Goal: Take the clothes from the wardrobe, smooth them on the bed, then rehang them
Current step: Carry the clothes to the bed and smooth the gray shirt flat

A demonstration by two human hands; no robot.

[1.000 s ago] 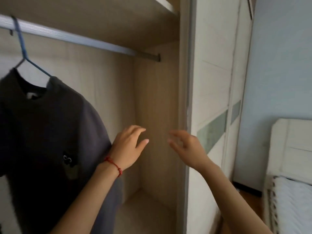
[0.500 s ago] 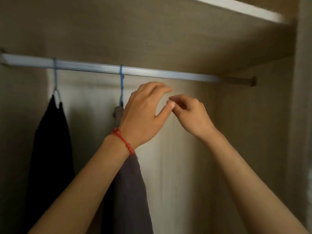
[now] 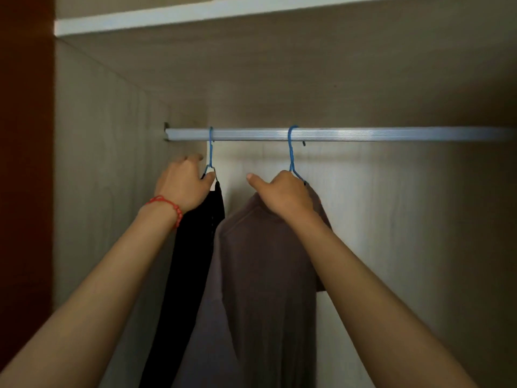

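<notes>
Two garments hang from the silver wardrobe rail [image 3: 363, 134] on blue wire hangers. A black garment [image 3: 193, 261] hangs at the left on the left hanger [image 3: 210, 152]. My left hand [image 3: 183, 186], with a red string bracelet on the wrist, grips that hanger at its neck. To the right, a grey-brown shirt [image 3: 265, 261] hangs on the right hanger [image 3: 291, 152]. My right hand [image 3: 282, 196] grips this hanger just below its hook, over the shirt's collar. Both hooks sit on the rail.
The wardrobe's left side panel [image 3: 106, 163] stands close beside my left hand. A shelf [image 3: 251, 12] runs overhead above the rail. The pale back panel [image 3: 405, 219] shows bare to the right of the shirt.
The view has swung left along the rail. Both hands, which were apart from the hangers and holding nothing, have moved onto them and closed, one on each.
</notes>
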